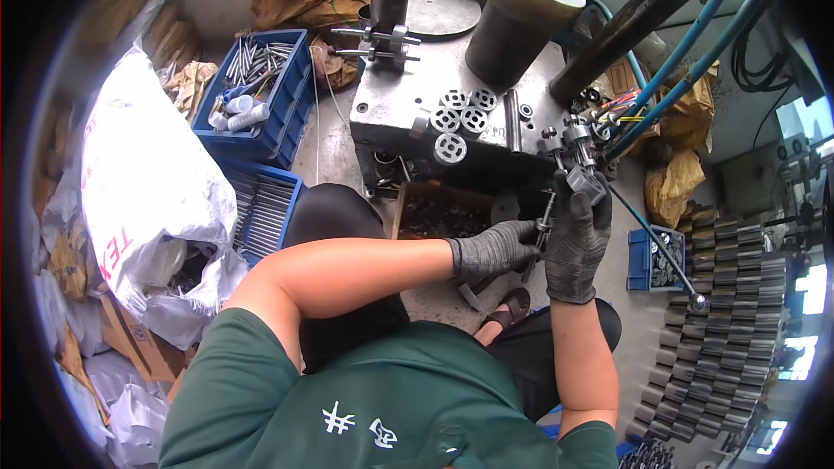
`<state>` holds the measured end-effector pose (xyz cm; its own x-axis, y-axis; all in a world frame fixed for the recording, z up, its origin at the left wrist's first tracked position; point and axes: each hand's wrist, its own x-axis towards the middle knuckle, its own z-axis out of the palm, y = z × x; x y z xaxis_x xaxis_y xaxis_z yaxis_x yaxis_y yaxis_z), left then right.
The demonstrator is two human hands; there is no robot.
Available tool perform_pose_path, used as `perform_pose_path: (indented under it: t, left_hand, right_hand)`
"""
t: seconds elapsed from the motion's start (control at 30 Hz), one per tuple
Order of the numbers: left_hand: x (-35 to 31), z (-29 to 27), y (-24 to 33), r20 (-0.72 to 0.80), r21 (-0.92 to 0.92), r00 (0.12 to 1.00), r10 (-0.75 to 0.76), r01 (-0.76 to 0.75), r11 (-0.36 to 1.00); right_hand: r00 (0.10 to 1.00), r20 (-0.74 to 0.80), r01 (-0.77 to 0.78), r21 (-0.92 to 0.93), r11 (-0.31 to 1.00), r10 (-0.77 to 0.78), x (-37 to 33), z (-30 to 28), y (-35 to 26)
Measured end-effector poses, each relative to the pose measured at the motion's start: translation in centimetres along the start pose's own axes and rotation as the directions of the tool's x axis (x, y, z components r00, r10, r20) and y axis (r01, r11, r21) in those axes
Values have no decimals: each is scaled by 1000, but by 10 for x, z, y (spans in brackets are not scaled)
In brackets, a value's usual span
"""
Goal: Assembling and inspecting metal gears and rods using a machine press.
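My left hand (499, 252), in a grey glove, reaches across my lap with its fingers closed round a slim metal shaft (545, 219). The shaft stands tilted and has wider collars near its middle. Just to its right, my raised right hand (577, 247), gloved as well, grips a blocky grey metal part (585, 184) at the fingertips. Beyond that part, at the bench's right corner, sit shiny round metal fittings (575, 141). Several slotted metal discs (450, 148) lie at the front of the steel bench (391, 91), left of a short upright-lying bar (512, 122).
A dark cylinder (521, 26) stands on the bench between steel columns. At left are blue bins (291, 135) of metal pins and a white sack (143, 182). A ball-ended lever (697, 300) juts out at right, near a small blue bin (640, 260) and stacked metal cylinders (721, 321).
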<state>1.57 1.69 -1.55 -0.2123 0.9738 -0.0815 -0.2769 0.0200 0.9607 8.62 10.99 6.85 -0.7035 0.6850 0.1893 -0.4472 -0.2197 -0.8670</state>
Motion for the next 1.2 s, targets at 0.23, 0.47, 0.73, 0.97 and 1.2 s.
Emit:
perform_pose_path:
  t: [0.23,0.47,0.73,0.97,1.2]
  left_hand:
    - [13,-22,5,-158,-161,953,-259,234,959]
    - [53,-48,-33,-268,-214,928,-260,206,955]
    - [46,-52,-1,-314,-95,916,-249,231,968]
    - [69,-73,-8,-423,-18,899,-117,121,992]
    - [66,-82,-2,-451,-68,886,-106,84,994]
  right_hand:
    - [994,109,42,-150,988,-26,50,23,-37]
    - [984,168,12,-363,932,53,119,23,-57]
    - [966,259,175,-608,775,-15,174,63,-72]
    - [863,434,502,-672,545,-260,267,91,-64]
    - [838,525,545,-797,262,-147,316,136,-51]
